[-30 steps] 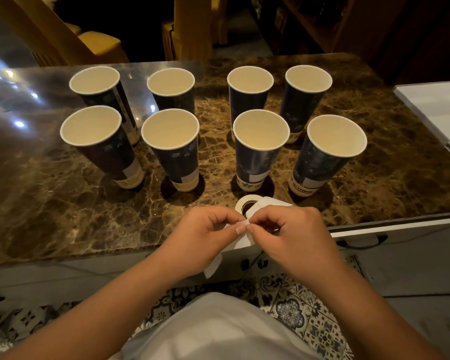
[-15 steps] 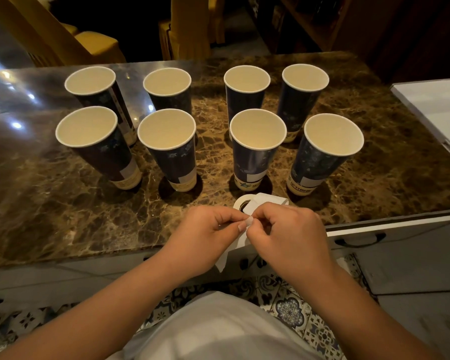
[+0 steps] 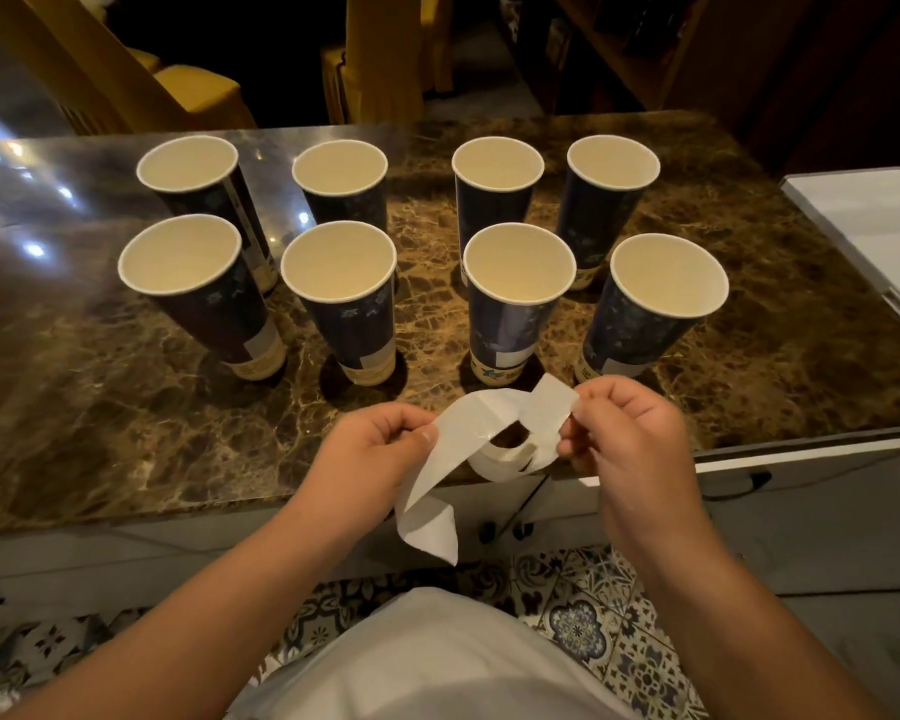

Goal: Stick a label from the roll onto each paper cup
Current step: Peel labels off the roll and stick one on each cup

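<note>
Right hand [image 3: 630,439] pinches the label [image 3: 549,407], left hand [image 3: 372,454] pinches the backing strip [image 3: 437,480]; person should peel slowly, keeping the label flat.

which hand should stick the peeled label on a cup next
Right, probably: the right hand already pinches the freed label, while the left hand holds the backing strip.

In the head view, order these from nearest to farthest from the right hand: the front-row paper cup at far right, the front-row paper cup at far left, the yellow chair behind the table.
From the right hand:
1. Dark blue front-row paper cup at far right, just beyond the hand.
2. Dark front-row paper cup at far left, across the marble table.
3. Yellow chair, behind the table, far left.
</note>
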Action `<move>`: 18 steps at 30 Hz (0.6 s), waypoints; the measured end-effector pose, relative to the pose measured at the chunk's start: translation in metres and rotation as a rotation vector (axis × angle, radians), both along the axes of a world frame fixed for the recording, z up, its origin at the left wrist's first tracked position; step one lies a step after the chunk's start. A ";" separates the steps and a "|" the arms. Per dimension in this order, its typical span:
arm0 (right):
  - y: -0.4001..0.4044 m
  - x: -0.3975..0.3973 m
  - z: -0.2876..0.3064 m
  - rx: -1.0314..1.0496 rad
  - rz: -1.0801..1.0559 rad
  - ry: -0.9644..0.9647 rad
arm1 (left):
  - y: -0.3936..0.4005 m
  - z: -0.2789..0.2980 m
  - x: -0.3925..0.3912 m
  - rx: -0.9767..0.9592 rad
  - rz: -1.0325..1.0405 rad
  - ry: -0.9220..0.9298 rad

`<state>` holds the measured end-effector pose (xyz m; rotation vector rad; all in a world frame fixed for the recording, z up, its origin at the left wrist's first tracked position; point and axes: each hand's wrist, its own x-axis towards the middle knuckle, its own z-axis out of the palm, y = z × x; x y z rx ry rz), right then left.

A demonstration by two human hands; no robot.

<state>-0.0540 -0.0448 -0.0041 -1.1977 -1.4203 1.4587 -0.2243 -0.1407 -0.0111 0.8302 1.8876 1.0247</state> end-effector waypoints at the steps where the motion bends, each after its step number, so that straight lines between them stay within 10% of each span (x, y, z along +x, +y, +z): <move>1: 0.000 0.002 0.001 0.148 -0.012 -0.060 | -0.002 0.000 -0.001 0.004 0.027 -0.007; 5: -0.002 0.008 0.002 1.035 0.053 -0.363 | -0.014 0.012 0.002 0.126 0.071 0.248; 7: -0.005 0.006 -0.001 1.236 0.109 -0.415 | -0.013 0.026 0.006 0.076 0.024 -0.058; 11: -0.012 -0.003 -0.007 1.389 0.236 -0.407 | -0.009 0.041 0.006 -0.098 -0.015 -0.694; 18: -0.013 -0.009 -0.014 1.397 0.417 -0.314 | -0.015 0.038 -0.002 0.011 0.035 -0.551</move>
